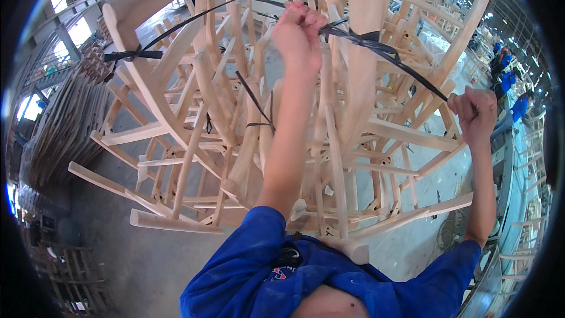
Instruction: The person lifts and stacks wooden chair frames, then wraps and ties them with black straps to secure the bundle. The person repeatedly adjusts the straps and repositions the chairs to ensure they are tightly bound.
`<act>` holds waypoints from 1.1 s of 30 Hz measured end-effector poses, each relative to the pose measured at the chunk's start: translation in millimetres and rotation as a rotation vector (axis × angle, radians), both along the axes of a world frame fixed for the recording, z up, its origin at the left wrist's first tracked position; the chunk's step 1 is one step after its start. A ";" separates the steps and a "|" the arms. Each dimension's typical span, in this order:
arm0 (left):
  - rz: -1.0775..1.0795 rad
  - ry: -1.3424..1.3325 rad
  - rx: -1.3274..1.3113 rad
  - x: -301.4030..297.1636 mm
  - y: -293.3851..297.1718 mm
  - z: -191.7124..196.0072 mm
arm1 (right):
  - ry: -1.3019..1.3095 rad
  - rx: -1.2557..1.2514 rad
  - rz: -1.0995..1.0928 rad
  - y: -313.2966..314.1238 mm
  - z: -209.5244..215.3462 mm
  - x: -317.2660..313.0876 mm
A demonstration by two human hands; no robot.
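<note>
Up top centre, the left hand [298,30] fists a black strap [388,56] against stacked wooden chair frames [235,118]; the right hand [474,113], mid-right, grips its end.

black strap [406,65]: thin, flat, dark plastic band, pulled taut, running diagonally from upper centre down to right, wrapped about pale upright post of stacked chair frames [235,123]. frames: unfinished light wood, bare, interlocked in tall tilted stack, legs and rungs jutting out; more black straps knotted at left rail.
</note>
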State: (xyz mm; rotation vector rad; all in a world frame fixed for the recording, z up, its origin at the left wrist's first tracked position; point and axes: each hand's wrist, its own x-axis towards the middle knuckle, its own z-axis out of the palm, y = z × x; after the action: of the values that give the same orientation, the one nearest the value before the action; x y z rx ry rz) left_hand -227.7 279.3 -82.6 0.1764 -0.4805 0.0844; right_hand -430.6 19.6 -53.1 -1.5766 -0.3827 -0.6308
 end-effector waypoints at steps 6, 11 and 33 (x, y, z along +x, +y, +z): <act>0.035 0.066 0.108 -3.7 -4.0 1.0 | 0.069 0.264 -0.033 -26.6 -10.0 15.3; 0.056 0.180 0.138 1.9 -2.3 -0.6 | 0.052 0.424 -0.306 -27.2 -9.1 32.6; 0.534 -0.277 0.679 -49.8 -18.2 -42.3 | 0.374 -0.494 -0.696 -36.6 -23.4 -183.1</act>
State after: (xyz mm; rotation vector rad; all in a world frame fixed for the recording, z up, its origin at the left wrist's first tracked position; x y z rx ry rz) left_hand -277.4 261.1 -124.9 0.9683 -0.7177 0.4732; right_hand -613.7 -17.0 -76.4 -2.2775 0.3438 -0.7748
